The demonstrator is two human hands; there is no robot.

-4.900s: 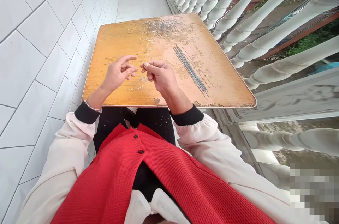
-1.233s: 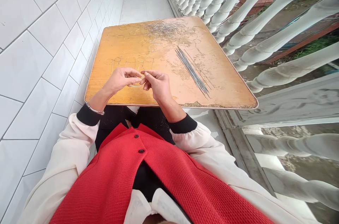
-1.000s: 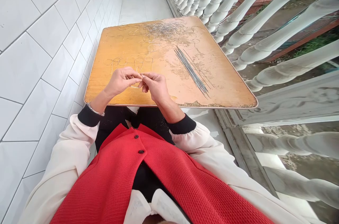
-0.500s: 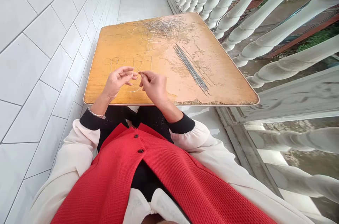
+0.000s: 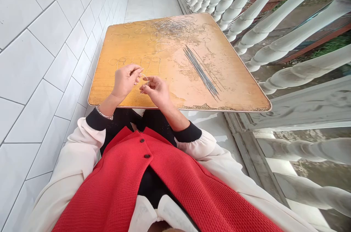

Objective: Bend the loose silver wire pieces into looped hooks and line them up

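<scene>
Metal wire loop (image 5: 144, 79) spans the gap between the partly closed left hand (image 5: 126, 81) and right hand (image 5: 156, 91), just inside the table's (image 5: 227, 95) near edge; fingers hide the exact grip.

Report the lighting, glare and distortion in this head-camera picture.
Head view: wide-angle distortion bends the white balusters and slants the wall tiles; soft daylight leaves no hard shadows; pale glare washes the table top toward its right side; the left hand looks sharp.
</scene>
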